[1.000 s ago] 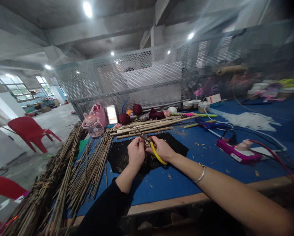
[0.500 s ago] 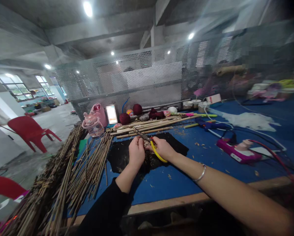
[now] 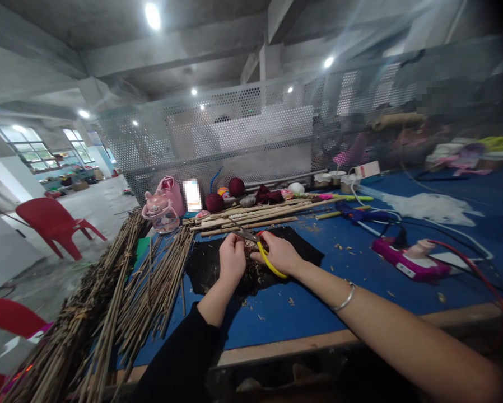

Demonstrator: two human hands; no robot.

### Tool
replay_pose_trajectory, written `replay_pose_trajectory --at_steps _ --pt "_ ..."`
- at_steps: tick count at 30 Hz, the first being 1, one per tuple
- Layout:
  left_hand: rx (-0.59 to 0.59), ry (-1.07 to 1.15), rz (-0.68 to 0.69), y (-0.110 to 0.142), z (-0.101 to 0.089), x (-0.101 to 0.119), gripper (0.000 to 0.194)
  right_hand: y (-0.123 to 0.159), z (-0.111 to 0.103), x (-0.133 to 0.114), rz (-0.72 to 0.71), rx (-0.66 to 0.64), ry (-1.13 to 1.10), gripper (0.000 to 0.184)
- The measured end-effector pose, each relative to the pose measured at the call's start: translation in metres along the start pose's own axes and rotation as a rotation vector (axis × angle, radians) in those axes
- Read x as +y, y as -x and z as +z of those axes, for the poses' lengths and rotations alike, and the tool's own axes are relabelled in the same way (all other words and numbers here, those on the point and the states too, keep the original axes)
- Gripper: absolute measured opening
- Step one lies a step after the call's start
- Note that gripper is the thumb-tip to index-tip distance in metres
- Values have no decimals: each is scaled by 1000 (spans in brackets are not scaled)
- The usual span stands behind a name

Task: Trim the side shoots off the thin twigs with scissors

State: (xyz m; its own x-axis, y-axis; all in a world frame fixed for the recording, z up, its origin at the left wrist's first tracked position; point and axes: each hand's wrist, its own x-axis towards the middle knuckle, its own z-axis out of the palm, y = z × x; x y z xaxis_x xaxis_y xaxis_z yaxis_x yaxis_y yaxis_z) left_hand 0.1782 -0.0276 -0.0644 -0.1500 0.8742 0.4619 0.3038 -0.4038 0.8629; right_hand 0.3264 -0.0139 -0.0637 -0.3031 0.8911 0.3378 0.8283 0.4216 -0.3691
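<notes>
My right hand [image 3: 283, 254] is closed on a pair of scissors [image 3: 271, 265] with a yellow handle and a bit of red. Their grey blades point away to the upper left, over the black cloth [image 3: 203, 266]. Close beside the blades, my left hand [image 3: 233, 260] is closed in a pinch, and whatever lies between its fingers is too small or hidden to name. Small pale chips and brown scraps are scattered on the cloth below both hands.
Thin dry sticks [image 3: 163, 282] and a thicker twig bundle [image 3: 96, 285] lie on the left. Behind the cloth are peeled sticks [image 3: 251, 214], yarn balls [image 3: 236, 187], a pink bottle [image 3: 163, 215] and a phone [image 3: 192, 195]. A purple power strip [image 3: 406, 260] and a blue glue gun [image 3: 350, 211] sit right.
My left hand has shifted slightly, and a small gap now shows between the two hands. The scissors stay in my right hand. The whole view has moved a little.
</notes>
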Motion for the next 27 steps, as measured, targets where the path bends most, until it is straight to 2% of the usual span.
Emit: replay_pose_trajectory --at_steps 4,9,13,18,27 --pt "-24 -104 70 2 -2 1 17 0 0 -1 -20 -7 -26 37" --pt "5 -213 152 3 -4 6 18 1 1 -2 -90 19 -59 36" --pt "22 -223 194 4 -4 8 19 1 -1 -2 -42 -21 -86 35" --pt "46 -226 198 3 -5 4 19 1 -3 -4 6 -28 -81 34" --pt "24 -200 163 4 -3 2 19 2 -1 -3 -1 -16 -32 37"
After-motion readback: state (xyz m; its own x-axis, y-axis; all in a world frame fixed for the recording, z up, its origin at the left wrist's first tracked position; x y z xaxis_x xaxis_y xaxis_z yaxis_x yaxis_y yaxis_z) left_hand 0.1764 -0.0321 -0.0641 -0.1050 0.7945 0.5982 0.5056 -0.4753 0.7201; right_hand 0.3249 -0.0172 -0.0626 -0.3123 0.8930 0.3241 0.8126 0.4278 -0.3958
